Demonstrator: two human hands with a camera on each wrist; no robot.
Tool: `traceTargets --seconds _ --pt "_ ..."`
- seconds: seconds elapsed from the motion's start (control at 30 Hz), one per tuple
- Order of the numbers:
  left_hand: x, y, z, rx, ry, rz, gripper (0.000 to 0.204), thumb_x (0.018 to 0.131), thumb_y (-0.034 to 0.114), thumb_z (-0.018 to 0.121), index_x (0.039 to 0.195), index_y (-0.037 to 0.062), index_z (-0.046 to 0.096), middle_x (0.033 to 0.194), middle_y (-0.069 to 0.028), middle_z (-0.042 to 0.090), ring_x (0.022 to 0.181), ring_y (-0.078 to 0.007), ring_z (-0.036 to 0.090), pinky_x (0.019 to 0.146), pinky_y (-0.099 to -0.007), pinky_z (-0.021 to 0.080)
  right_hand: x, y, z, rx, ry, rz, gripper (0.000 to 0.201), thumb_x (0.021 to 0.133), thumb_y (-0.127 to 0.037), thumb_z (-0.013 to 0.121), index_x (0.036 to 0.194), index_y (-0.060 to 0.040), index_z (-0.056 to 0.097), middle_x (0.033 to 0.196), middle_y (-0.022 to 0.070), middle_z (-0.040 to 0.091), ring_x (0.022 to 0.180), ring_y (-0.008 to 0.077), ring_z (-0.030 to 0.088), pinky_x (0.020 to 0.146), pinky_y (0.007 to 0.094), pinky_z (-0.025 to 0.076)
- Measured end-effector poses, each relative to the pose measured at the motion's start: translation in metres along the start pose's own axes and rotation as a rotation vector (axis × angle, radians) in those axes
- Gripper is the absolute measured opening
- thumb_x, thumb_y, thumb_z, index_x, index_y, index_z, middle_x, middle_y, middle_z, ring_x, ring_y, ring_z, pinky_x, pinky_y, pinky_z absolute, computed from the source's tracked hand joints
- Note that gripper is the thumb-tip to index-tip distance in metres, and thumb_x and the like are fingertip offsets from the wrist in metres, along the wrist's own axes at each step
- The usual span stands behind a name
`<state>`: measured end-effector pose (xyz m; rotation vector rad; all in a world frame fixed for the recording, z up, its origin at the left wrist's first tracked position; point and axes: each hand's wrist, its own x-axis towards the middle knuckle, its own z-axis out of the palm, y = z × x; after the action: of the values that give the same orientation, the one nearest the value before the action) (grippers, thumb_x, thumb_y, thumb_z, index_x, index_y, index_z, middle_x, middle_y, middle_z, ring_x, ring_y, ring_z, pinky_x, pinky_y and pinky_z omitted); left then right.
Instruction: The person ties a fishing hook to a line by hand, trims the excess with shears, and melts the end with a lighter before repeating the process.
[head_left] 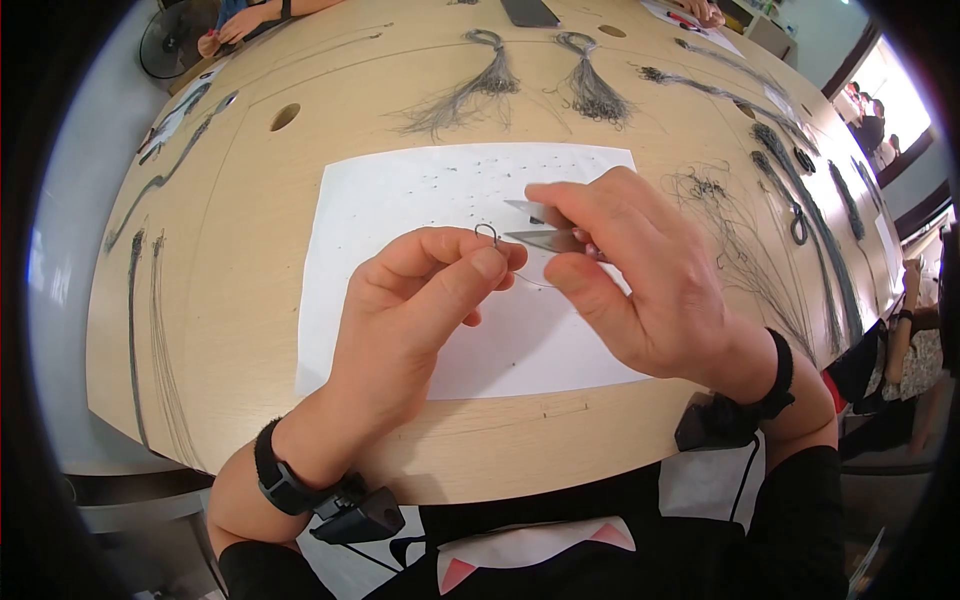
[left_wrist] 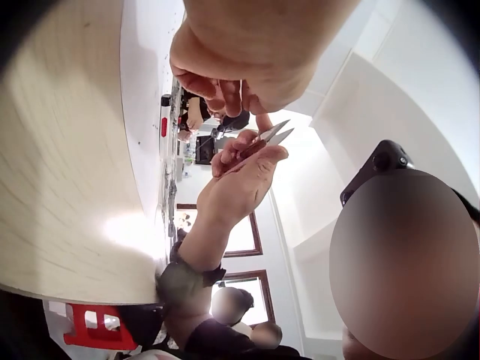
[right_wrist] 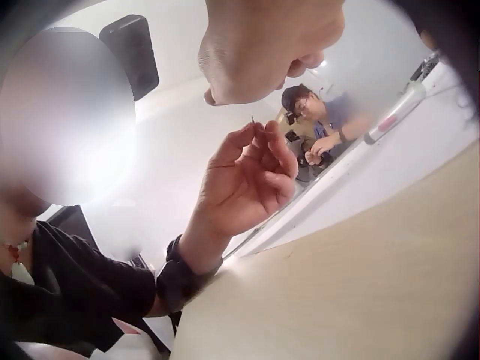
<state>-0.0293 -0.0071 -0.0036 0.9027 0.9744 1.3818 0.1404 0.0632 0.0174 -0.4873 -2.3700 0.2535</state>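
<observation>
My left hand (head_left: 410,300) pinches a small dark fishing hook (head_left: 486,229) between thumb and forefinger, its bend standing up above the fingertips. A thin line (head_left: 532,281) trails from those fingers to the right. Close by, my right hand (head_left: 665,275) holds thread snips (head_left: 545,240) with the blades apart, their points directed left at the hook. Both blades also show in the left wrist view, sticking out past the right hand (left_wrist: 236,187). In the right wrist view the left hand (right_wrist: 251,180) keeps its fingertips together, and the snips are hidden.
Beneath the hands lies a white paper sheet (head_left: 345,190) dotted with small dark bits. Looped bundles of line (head_left: 492,75) lie beyond it. A loose tangle of lines (head_left: 740,255) and dark bundles (head_left: 815,235) lie rightward, more strands (head_left: 135,320) leftward. Other people's hands (head_left: 240,22) show across the table.
</observation>
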Motion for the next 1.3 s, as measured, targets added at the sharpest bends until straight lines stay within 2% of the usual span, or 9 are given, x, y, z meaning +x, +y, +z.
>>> traceTargets --seconds 0.1,0.2,0.37,0.4,0.5,0.73,0.8,1.03,1.3 --pt "0.0 -0.001 0.0 -0.055 0.007 -0.006 0.011 0.079 0.013 0.057 0.086 0.0045 0.057 0.084 -0.005 0.06 0.077 -0.0088 0.054 0.061 -0.0201 0.038 -0.004 0.001 0.011 0.12 0.055 0.04 0.024 0.075 -0.018 0.06 0.09 -0.0005 0.052 0.068 0.0084 0.048 0.058 0.0212 0.048 0.047 0.0291 0.04" --pt "-0.001 -0.002 -0.001 -0.083 0.003 -0.007 0.011 0.08 0.012 0.056 0.088 0.0049 0.057 0.082 -0.0044 0.06 0.077 -0.009 0.054 0.061 -0.0205 0.039 -0.006 -0.003 0.015 0.224 0.032 0.132 0.022 0.076 -0.018 0.059 0.087 0.0003 0.052 0.067 0.0091 0.048 0.057 0.0213 0.047 0.047 0.0288 0.039" --pt "-0.001 -0.002 0.0 -0.092 0.012 -0.023 0.011 0.08 0.011 0.055 0.09 0.005 0.055 0.082 -0.0043 0.059 0.077 -0.0091 0.054 0.061 -0.0208 0.039 -0.007 -0.002 0.016 0.269 0.001 0.153 0.022 0.076 -0.017 0.059 0.086 0.0008 0.051 0.065 0.0094 0.047 0.057 0.0213 0.045 0.049 0.0298 0.037" --pt "-0.001 -0.002 0.0 -0.068 -0.002 -0.03 0.008 0.082 0.012 0.053 0.089 0.0086 0.054 0.082 -0.0017 0.058 0.076 -0.0077 0.053 0.062 -0.0215 0.04 -0.007 -0.001 0.017 0.281 0.001 0.161 0.022 0.077 -0.017 0.059 0.085 0.001 0.051 0.064 0.0093 0.047 0.056 0.0214 0.045 0.049 0.0301 0.037" --pt "-0.001 -0.002 0.0 -0.051 -0.004 -0.06 0.005 0.083 0.013 0.051 0.088 0.0125 0.052 0.081 0.001 0.057 0.075 -0.0065 0.053 0.064 -0.0222 0.041 -0.008 0.002 0.017 0.282 -0.025 0.127 0.022 0.077 -0.013 0.059 0.091 0.0018 0.051 0.069 0.008 0.048 0.057 0.0164 0.044 0.051 0.0251 0.037" --pt "-0.001 -0.003 0.001 -0.111 0.028 -0.15 0.005 0.083 0.015 0.051 0.087 0.0129 0.052 0.081 0.0002 0.056 0.074 -0.0088 0.052 0.063 -0.0219 0.041 -0.008 0.003 0.02 0.301 0.005 0.103 0.02 0.077 -0.013 0.059 0.089 0.002 0.052 0.068 0.008 0.048 0.057 0.0165 0.043 0.051 0.0252 0.036" --pt "-0.001 -0.004 0.0 -0.134 0.026 -0.158 0.005 0.083 0.015 0.052 0.087 0.0128 0.051 0.081 0.0 0.057 0.074 -0.0093 0.052 0.062 -0.0218 0.041 -0.008 0.002 0.021 0.309 0.028 0.142 0.021 0.075 -0.016 0.06 0.087 0.0005 0.053 0.065 0.0096 0.049 0.059 0.0228 0.047 0.051 0.0303 0.038" --pt "-0.001 -0.004 0.004 -0.175 0.082 -0.225 0.007 0.083 0.017 0.053 0.089 0.013 0.05 0.081 -0.0002 0.056 0.074 -0.0097 0.052 0.06 -0.0211 0.039 -0.007 0.002 0.021 0.293 0.021 0.163 0.02 0.076 -0.016 0.059 0.086 0.0006 0.053 0.065 0.0099 0.05 0.059 0.0234 0.048 0.051 0.0308 0.039" --pt "-0.001 -0.005 0.004 -0.13 0.083 -0.187 0.009 0.082 0.018 0.054 0.089 0.0133 0.051 0.08 0.0 0.056 0.073 -0.0093 0.051 0.06 -0.021 0.039 -0.006 -0.001 0.02 0.303 0.004 0.192 0.018 0.076 -0.017 0.059 0.081 -0.0004 0.054 0.062 0.0095 0.051 0.058 0.0241 0.048 0.052 0.0313 0.039"
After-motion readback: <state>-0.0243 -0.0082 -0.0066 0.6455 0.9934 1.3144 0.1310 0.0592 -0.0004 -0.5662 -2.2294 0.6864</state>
